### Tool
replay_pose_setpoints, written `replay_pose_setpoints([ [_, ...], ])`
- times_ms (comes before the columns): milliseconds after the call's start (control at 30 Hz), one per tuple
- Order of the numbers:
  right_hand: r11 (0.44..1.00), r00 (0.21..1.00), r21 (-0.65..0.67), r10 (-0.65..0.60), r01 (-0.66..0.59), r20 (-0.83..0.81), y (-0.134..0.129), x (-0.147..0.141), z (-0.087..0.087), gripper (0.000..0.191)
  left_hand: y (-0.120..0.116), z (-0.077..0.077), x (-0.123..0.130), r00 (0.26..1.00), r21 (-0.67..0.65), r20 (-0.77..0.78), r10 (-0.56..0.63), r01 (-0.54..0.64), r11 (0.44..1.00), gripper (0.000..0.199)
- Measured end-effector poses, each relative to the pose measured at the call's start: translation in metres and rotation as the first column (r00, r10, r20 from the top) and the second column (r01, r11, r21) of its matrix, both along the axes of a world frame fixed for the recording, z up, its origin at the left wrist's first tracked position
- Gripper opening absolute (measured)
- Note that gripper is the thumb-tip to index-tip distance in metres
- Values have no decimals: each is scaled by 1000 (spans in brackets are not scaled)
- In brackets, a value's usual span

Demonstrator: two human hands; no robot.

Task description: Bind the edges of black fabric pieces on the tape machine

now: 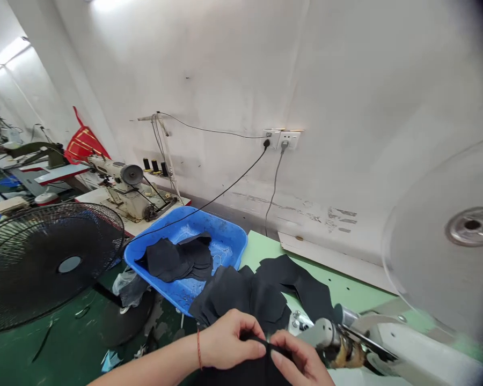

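Note:
My left hand [229, 340], with a red string bracelet at its wrist, pinches the edge of a black fabric piece [241, 375] between thumb and fingers. Close beside it, my right hand [300, 359] grips the same piece, thumb and fingertips pressed on its edge. The lower part of the fabric runs out of view at the bottom. Just beyond my hands lies a pile of black cut pieces [241, 292], part of it over the rim of a blue tub. The metal head of a machine [326, 335] stands right of my right hand.
More black pieces lie in the blue tub [229, 230] and on the green tabletop [261, 244]. A large machine wheel [426, 241] rises at right. Left are a black fan [44, 262] and a sewing machine [129, 187]. Cords hang from the wall sockets [285, 139].

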State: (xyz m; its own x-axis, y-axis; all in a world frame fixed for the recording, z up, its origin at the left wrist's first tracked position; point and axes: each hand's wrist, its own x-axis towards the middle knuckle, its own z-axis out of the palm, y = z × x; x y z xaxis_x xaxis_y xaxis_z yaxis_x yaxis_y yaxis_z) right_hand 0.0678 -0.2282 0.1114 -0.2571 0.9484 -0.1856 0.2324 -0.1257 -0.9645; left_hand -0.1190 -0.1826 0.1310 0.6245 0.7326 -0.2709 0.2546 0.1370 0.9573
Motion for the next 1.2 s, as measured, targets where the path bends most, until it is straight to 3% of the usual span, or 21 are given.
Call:
replay_pose_setpoints([
  [333, 997, 996, -52, -61, 58, -61, -9, 4, 15, 36, -2, 13, 18, 998, -142, 57, -22, 30, 989, 18],
  [567, 998, 997, -12, -63, 63, -32, -12, 3, 10, 34, -6, 8, 22, 997, 8, -80, 17, -16, 1000, 10],
  [767, 999, 999, 19, -30, 29, 37, -11, 1, 17, 32, -11, 13, 25, 986, 37, -131, 103, -99, 994, 11],
  [867, 998, 995, 50, -34, 30, 91, -10, 0, 19, 31, -11, 11, 27, 988, -99, -42, 148, -152, 983, 10],
  [1000, 999, 999, 6, -32, 32, 42, -10, -1, 18, 31, -13, 7, 28, 980, -309, 99, 171, -133, 942, 17],
  [1200, 999, 998, -19, -40, 41, 44, -12, 1, 23, 32, -15, 2, 29, 986, -152, 103, 128, -111, 982, 23],
])
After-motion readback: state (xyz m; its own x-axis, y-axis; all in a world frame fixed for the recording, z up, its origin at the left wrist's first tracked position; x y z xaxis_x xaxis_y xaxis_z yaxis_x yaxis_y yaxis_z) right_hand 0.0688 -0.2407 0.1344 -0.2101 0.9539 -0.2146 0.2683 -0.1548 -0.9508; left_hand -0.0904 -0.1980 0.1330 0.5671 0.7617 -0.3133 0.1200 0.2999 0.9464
